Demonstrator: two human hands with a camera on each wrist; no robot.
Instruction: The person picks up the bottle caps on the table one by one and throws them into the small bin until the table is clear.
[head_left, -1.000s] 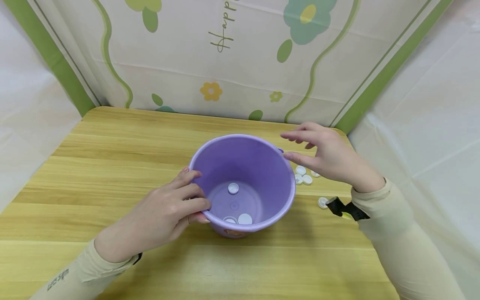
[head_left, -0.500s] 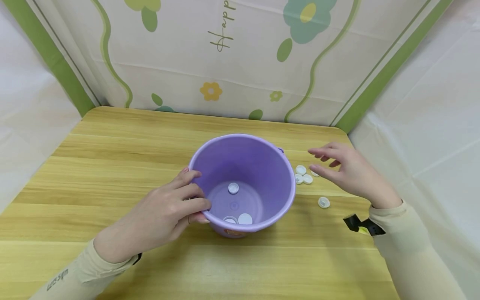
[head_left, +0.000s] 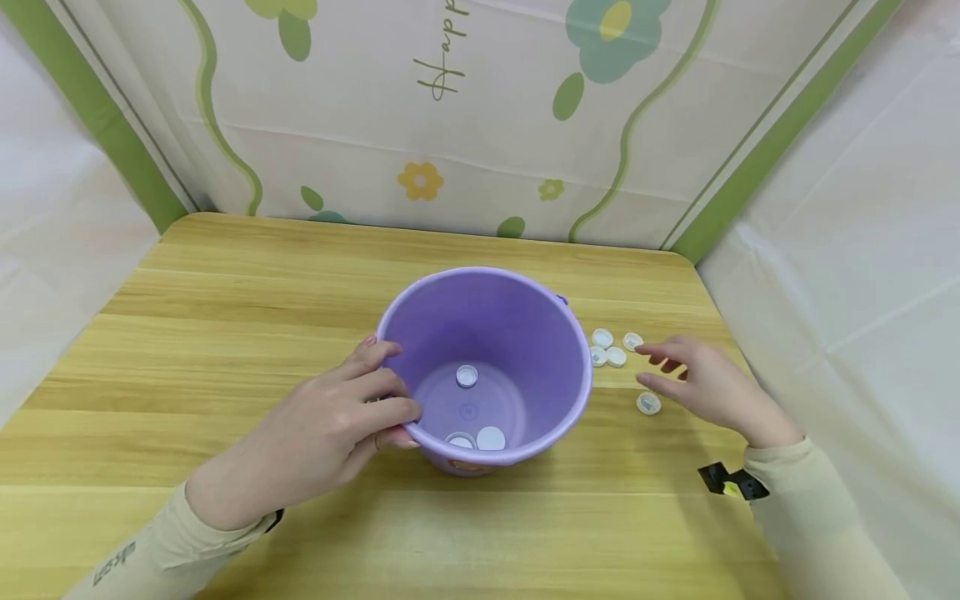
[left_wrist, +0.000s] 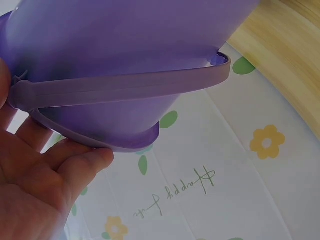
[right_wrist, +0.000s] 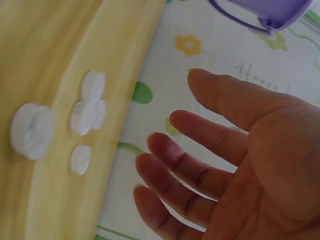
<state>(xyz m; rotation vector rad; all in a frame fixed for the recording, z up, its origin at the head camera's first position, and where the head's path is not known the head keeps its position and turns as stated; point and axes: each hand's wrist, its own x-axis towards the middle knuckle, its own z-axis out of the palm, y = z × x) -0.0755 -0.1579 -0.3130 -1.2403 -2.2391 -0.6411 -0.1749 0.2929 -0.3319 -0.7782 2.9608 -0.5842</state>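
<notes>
The left hand (head_left: 322, 421) grips the rim of a purple bucket (head_left: 480, 317) at its left side, fingers over the edge; in the left wrist view the hand (left_wrist: 50, 175) holds the rim beside the bucket's handle (left_wrist: 130, 87). Inside the bucket lie one white cap (head_left: 467, 376) near the middle of the bottom and two more at the front. The right hand (head_left: 712, 387), fingers apart and holding nothing, hovers right of the bucket over white caps. One cap (head_left: 648, 403) lies just below its thumb, another (head_left: 632, 342) by its fingertips.
Three caps (head_left: 615, 357) lie close together right of the bucket on the wooden table (head_left: 225, 333). A printed cloth (head_left: 495, 125) hangs behind the table's back edge, with white sheeting (head_left: 847, 250) at the right side.
The right hand has moved away from the bucket's right rim, rightward and toward the front, down to the loose caps. The left hand has kept its grip, and the bucket has hardly moved.
</notes>
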